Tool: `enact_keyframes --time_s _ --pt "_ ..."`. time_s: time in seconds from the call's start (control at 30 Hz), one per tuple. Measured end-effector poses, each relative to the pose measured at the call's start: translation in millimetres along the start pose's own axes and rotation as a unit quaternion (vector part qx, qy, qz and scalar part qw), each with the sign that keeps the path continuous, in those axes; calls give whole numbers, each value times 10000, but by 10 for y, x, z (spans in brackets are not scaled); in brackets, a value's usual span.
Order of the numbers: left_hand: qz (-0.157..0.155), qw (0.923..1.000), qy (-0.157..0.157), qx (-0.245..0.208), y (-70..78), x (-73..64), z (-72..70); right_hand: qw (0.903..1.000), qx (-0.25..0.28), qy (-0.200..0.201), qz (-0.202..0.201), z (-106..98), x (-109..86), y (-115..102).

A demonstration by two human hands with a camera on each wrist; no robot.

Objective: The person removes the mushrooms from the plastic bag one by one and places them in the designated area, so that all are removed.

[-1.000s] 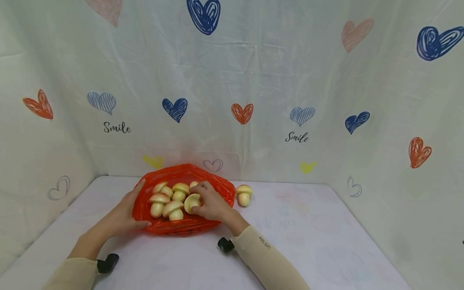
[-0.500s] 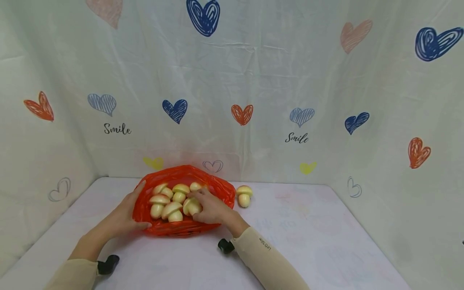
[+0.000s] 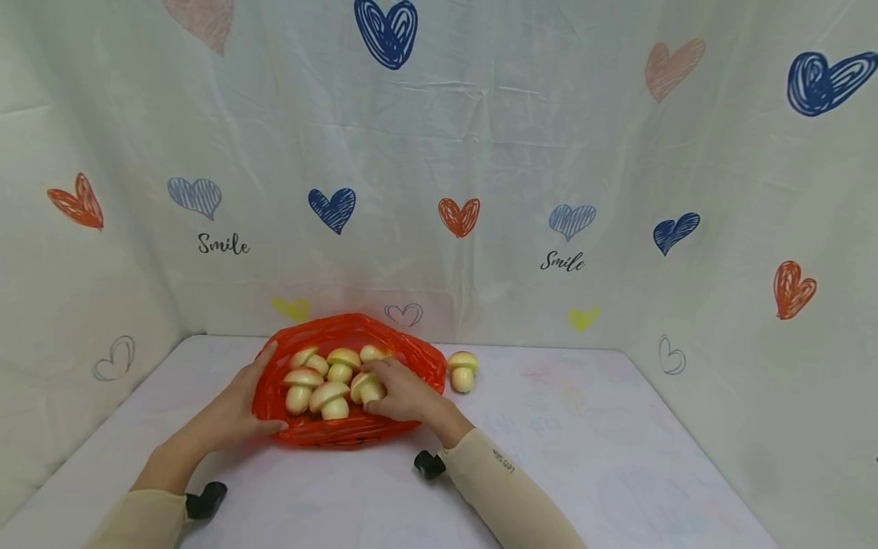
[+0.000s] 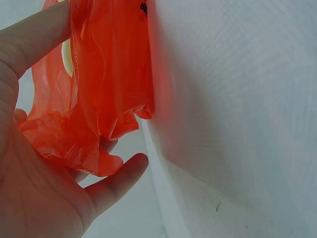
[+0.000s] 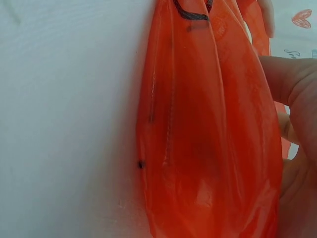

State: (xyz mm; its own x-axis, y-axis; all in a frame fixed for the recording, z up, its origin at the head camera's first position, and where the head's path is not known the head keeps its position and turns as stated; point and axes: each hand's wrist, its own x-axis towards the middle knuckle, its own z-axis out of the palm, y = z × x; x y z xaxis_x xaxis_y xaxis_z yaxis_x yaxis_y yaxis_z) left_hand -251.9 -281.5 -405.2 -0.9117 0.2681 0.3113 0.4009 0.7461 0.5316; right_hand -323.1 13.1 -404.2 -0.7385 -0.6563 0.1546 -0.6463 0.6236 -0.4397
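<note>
A red plastic bag [image 3: 329, 436] lies with its mouth wide open, several mushrooms inside, pale-stemmed with tan-yellow caps. My left hand [image 3: 236, 400] holds the bag's left side. Its thumb lies over the front rim, and the other fingers reach round the side; in the left wrist view the plastic [image 4: 111, 64] sits between thumb and fingers. Inside the bag at the right, my right hand [image 3: 405, 393] has thumb and fingers round a mushroom [image 3: 366, 389], whose right part they cover. The right wrist view mostly shows the bag's outer wall [image 5: 208, 134], with the fingertips hidden behind it.
One more mushroom [image 3: 463, 371] stands upright on the white table [image 3: 583, 442], just right of the bag. A pale curtain [image 3: 507, 160] printed with hearts hangs behind and along both sides of the table.
The mushroom at my right hand has turned from cap-facing to stem down, among the others. My right fingers have lowered slightly over it. My left hand stays on the bag.
</note>
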Motion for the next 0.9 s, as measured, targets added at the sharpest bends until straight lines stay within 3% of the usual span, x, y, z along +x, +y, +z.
enact_keyframes --time_s 0.67,0.9 --pt "9 10000 37 35 -38 13 15 9969 425 105 646 -16 10 27" --pt "-19 10000 40 52 -40 14 18 9967 395 33 705 -20 -11 19"
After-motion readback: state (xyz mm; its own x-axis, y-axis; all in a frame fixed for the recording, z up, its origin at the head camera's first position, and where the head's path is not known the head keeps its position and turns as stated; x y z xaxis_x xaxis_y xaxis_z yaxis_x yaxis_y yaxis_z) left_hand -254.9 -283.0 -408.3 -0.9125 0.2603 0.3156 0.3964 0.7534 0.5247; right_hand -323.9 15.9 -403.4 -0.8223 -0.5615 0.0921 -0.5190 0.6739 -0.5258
